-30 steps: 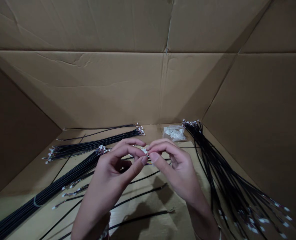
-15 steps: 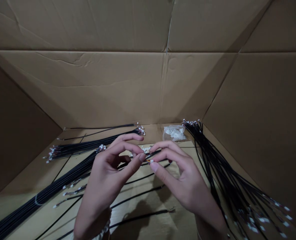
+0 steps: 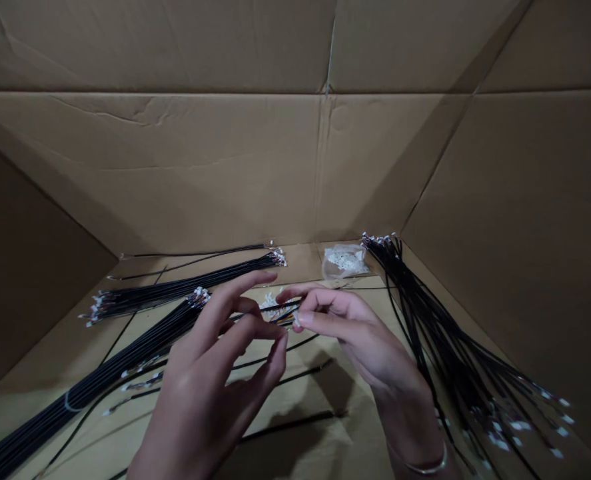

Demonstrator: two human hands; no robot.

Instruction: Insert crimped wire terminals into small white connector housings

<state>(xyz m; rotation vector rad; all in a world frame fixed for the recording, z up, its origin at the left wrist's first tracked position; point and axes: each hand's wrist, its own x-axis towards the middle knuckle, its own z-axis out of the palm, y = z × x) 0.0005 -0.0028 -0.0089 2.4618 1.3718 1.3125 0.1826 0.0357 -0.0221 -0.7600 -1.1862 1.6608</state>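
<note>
Thumb and forefinger of my right hand (image 3: 350,333) pinch a small white wire connector (image 3: 296,321) while my left hand (image 3: 210,380) sits open just beside it, fingers spread (gripping nothing I can make out), a clear plastic bag of white connectors (image 3: 344,261) lying beyond the right hand.

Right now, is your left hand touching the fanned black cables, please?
Apart: the head view shows the right hand between the left hand and the fanned black cables.
</note>
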